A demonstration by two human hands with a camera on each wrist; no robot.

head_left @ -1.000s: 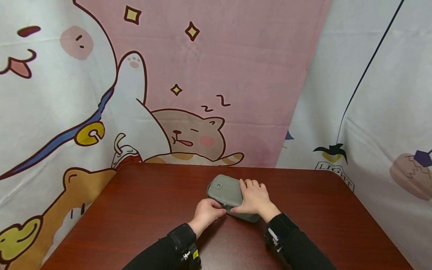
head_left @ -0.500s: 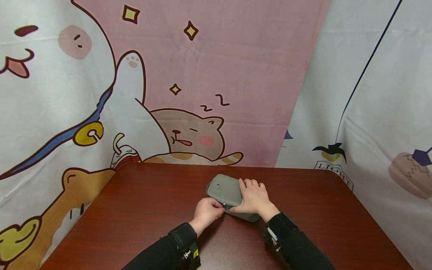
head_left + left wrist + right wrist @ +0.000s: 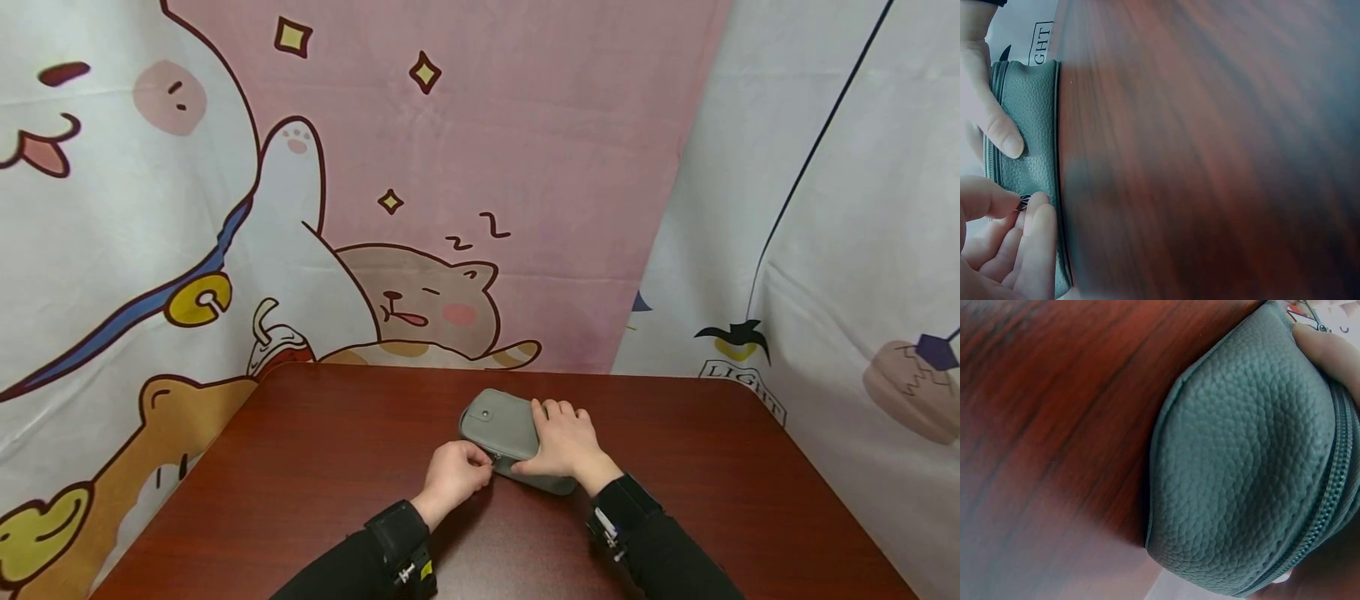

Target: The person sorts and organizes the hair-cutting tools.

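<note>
A grey-green pebbled leather pouch [image 3: 498, 423] with a zipper lies on the table, its snap tab facing up. My right hand [image 3: 564, 442] grips it across the right end, thumb against the near side and fingers spread over the top. At the pouch's near side, left of that thumb, my left hand [image 3: 454, 475] pinches the small metal zipper pull [image 3: 1024, 202] between thumb and forefinger. The right wrist view shows the pouch's end close up, with the zipper teeth [image 3: 1335, 481] running in a closed line around its upper edge.
The reddish-brown wooden table [image 3: 337, 450] spreads around the pouch on all sides. Behind its far edge hangs a cloth backdrop [image 3: 555, 167] printed with cartoon animals. Dark sleeves and wrist straps cover both forearms.
My left hand has slid slightly to the left along the pouch's near side with the zipper pull. My right hand and the pouch stay in place.
</note>
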